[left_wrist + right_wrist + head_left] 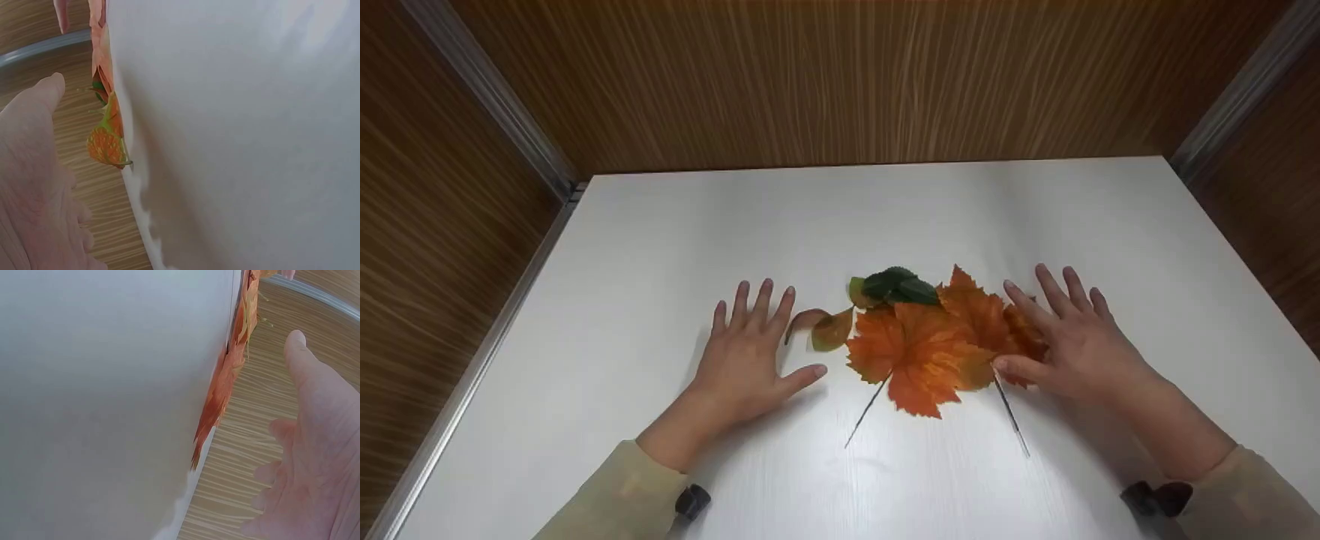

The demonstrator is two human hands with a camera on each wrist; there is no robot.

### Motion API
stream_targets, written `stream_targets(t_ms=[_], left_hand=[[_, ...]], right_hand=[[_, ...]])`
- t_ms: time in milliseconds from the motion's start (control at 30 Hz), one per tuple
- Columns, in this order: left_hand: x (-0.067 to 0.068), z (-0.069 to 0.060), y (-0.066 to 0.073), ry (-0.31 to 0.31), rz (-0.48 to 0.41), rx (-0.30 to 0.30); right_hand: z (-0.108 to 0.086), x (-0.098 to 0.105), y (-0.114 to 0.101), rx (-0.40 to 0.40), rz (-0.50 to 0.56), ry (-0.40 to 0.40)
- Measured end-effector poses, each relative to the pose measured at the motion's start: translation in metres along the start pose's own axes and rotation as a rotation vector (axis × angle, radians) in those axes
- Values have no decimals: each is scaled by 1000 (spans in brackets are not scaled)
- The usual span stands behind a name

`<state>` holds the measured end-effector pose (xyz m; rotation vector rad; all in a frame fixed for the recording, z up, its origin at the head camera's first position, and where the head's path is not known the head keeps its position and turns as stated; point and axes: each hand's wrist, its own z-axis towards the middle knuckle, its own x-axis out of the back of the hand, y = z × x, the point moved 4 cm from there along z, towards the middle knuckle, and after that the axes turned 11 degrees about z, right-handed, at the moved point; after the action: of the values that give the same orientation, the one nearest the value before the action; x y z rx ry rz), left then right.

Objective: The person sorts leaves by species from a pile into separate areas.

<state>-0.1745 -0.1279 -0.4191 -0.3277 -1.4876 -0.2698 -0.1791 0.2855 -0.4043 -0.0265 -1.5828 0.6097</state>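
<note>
Here my left hand (pixel 746 358) and right hand (pixel 1081 346) are hovering, fingers spread loose, orange leaves (pixel 919 349) lying between them.

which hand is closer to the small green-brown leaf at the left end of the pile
The left. The left hand is just left of the green-brown leaf, apart from it; the right hand is well to its right, beyond the big orange leaf.

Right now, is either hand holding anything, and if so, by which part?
Nothing is held. The left hand is spread open beside the leaves; the right hand is spread open at their other end, gripping none of them.
</note>
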Motion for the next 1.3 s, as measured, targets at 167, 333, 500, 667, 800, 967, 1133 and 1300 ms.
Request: stream_targets(t_ms=[167, 333, 500, 667, 800, 967, 1133, 1300], left_hand=[[0, 0, 1, 10, -1, -3], [4, 1, 5, 5, 4, -11], [10, 5, 14, -2, 1, -35], [15, 9, 29, 11, 4, -89], [18, 14, 44, 30, 7, -144], [19, 20, 64, 33, 10, -211], [17, 23, 83, -1, 3, -288], [14, 22, 98, -20, -22, -398]], right_hand=[[-1, 0, 0, -11, -4, -8], [-2, 1, 3, -23, -9, -17], [-2, 5, 5, -34, 9, -17], [-2, 8, 7, -45, 37, -24], [-2, 9, 9, -46, 42, -30], [-1, 14, 12, -29, 53, -29], [0, 16, 14, -12, 77, -26], [2, 16, 16, 13, 124, -45]])
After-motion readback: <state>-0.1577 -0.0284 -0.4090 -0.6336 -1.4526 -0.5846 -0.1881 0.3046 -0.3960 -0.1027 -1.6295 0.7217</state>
